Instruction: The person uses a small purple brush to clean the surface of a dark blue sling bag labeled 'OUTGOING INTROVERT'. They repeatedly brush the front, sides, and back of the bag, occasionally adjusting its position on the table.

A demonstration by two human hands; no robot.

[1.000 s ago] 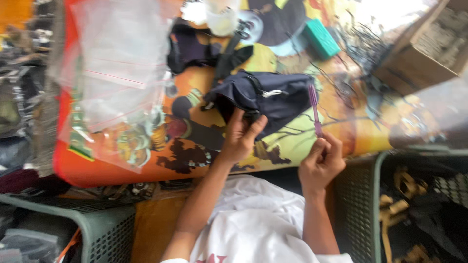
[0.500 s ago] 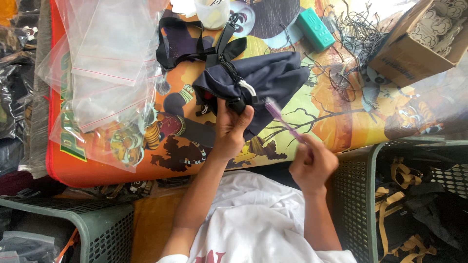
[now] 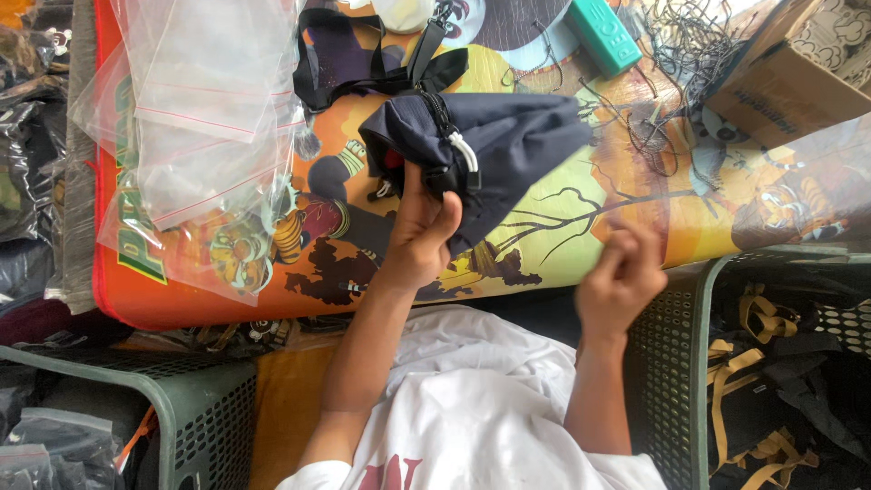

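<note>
Held up over the bright orange cartoon-printed table mat (image 3: 562, 245): a small navy soft-fabric pouch bag with black zip and white pull cord (image 3: 508, 145), black webbing strap (image 3: 363, 82) trailing off its far end. Left hand (image 3: 422, 231) closed on the pouch at the zip corner, thumb on the near face, fingers wrapped behind, a firm pinch on cloth. Right hand (image 3: 621, 272) blurred, loosely curled just below the pouch's free corner, touching nothing that can be made out; whether anything thin sits in its fingers cannot be told.

Likely light, limp and foldable, sagging wherever unsupported; not fragile, cloth giving decent friction. Best grip probably at the stiffer zip seam or where the strap is sewn on, not mid-panel.

Crowded all round: a heap of clear zip-seal plastic bags (image 3: 200, 127) to the left, a teal rectangular box (image 3: 603, 34) and a tangle of thin dark cords (image 3: 671, 82) beyond, a brown cardboard carton (image 3: 789, 86) at far right. Green perforated plastic baskets (image 3: 676, 363) flanking the lap. Freest room over the bare mat near the table's front edge
</note>
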